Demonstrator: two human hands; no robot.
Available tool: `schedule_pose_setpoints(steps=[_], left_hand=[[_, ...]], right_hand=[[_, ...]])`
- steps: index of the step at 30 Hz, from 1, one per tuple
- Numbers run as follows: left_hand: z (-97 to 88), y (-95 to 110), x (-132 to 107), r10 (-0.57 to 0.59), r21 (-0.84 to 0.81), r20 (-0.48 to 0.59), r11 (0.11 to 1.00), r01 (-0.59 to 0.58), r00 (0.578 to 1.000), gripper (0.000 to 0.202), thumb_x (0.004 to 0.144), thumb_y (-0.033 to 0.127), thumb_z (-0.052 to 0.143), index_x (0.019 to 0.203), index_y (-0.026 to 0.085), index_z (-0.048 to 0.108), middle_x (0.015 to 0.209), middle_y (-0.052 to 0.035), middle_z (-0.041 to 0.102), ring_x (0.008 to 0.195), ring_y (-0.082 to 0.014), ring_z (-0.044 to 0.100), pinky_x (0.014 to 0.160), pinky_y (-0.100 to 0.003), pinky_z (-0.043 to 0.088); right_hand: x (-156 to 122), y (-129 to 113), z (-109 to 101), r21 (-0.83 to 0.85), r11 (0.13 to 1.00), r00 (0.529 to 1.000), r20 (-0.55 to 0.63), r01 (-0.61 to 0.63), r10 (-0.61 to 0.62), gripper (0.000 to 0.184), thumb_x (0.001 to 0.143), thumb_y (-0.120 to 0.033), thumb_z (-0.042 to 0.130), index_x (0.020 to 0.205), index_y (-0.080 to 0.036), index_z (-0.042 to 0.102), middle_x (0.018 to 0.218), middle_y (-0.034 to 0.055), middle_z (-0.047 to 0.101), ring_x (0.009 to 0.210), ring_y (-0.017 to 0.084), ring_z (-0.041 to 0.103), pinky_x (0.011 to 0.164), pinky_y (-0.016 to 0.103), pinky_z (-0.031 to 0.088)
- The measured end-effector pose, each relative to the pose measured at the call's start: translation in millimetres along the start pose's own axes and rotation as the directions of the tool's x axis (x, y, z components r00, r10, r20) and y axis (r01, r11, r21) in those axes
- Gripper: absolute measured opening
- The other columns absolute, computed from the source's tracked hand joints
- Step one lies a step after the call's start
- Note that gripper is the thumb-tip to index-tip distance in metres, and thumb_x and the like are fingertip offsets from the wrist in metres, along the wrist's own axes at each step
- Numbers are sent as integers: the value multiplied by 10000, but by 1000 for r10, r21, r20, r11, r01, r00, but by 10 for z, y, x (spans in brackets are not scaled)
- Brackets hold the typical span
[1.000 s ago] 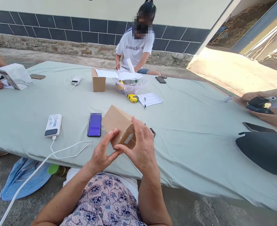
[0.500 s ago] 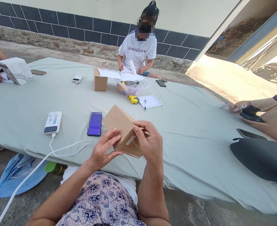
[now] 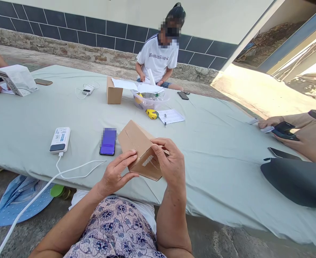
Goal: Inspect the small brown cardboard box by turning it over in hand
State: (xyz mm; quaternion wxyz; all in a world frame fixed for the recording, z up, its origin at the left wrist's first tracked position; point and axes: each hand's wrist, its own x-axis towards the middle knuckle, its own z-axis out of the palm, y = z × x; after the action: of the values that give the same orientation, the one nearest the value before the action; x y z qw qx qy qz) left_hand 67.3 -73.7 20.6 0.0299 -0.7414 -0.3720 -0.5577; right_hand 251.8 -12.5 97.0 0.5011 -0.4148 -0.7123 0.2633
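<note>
I hold a small brown cardboard box [image 3: 137,143] tilted above the near edge of the cloth-covered table [image 3: 214,143]. My left hand [image 3: 116,173] grips its lower left corner, thumb and fingers pinched on the cardboard. My right hand [image 3: 168,163] wraps the box's right end, fingers curled over a flap near a small printed label. A phone with a purple screen [image 3: 108,141] lies just left of the box on the cloth.
A white power bank [image 3: 60,139] with a white cable lies at the left. Farther off stand a second cardboard box [image 3: 113,92], a clear bowl [image 3: 149,98], a yellow tape measure [image 3: 151,113] and papers. A person sits across; other people's hands show at both sides.
My right hand has shifted from covering the box's front to gripping its right end flap, and the box has tipped lower toward me. The view has risen slightly.
</note>
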Motion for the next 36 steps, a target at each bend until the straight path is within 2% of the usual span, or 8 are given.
schedule_pose_setpoints(steps=[5,10,13,18,24,28,32,36], left_hand=[[-30,-20,-2,-10,32,-30,999,11,999,602,919,328,754,1472,221,541,1351,-145,695,1268,-253,683,1084,-393,598],[-78,-57,-17,-53,59,-57,997,56,997,590,911,351,765,1450,228,557,1351,-145,695,1254,-260,691,1059,-394,614],[-95,-66,-21,-71,65,-61,995,75,996,588,910,361,766,1446,237,558,1349,-135,697,1250,-263,694,1051,-401,621],[-93,-71,-25,-84,56,-68,995,88,994,584,906,346,773,1438,228,562,1356,-138,693,1265,-256,684,1060,-391,614],[-83,-82,-49,-156,61,-113,985,164,981,557,916,353,764,1425,238,571,1368,-132,688,1281,-266,672,1063,-414,610],[-70,-94,-70,-205,10,-130,978,208,970,526,922,374,755,1400,231,591,1363,-138,689,1291,-272,664,1067,-425,605],[-54,-95,-79,-217,-32,-116,976,215,969,522,926,364,752,1402,225,587,1377,-148,679,1308,-270,652,1079,-426,594],[-57,-105,-81,-221,-41,-106,975,217,970,518,924,355,753,1397,225,587,1381,-151,673,1311,-273,648,1086,-436,588]], right_hand=[[29,126,-117,-54,988,989,-39,-148,146,332,925,-524,614,912,-234,774,994,60,772,943,240,690,849,379,527],[17,405,-202,-63,974,971,-106,-220,212,407,874,-610,641,932,-233,784,1076,80,769,1067,277,662,964,434,488],[-18,609,-189,104,952,948,-110,-289,300,459,840,-658,653,913,-222,777,1041,75,766,1030,263,657,925,412,493],[-83,843,-80,468,805,896,-57,-365,439,591,772,-769,664,971,-218,745,957,57,755,841,206,658,692,310,481],[-126,833,50,605,729,894,-63,-319,444,598,767,-735,722,1113,-248,738,1159,63,747,1004,222,679,783,323,517],[-128,810,92,641,708,881,-102,-297,462,601,766,-735,709,1121,-250,734,1143,66,748,1010,235,679,823,355,529],[-128,785,71,624,728,873,-147,-284,466,525,740,-673,760,1017,-227,740,1053,60,745,912,200,663,731,296,506],[-154,755,47,553,786,890,-160,-277,427,483,813,-649,692,1023,-216,735,1035,61,748,868,184,661,687,275,497]])
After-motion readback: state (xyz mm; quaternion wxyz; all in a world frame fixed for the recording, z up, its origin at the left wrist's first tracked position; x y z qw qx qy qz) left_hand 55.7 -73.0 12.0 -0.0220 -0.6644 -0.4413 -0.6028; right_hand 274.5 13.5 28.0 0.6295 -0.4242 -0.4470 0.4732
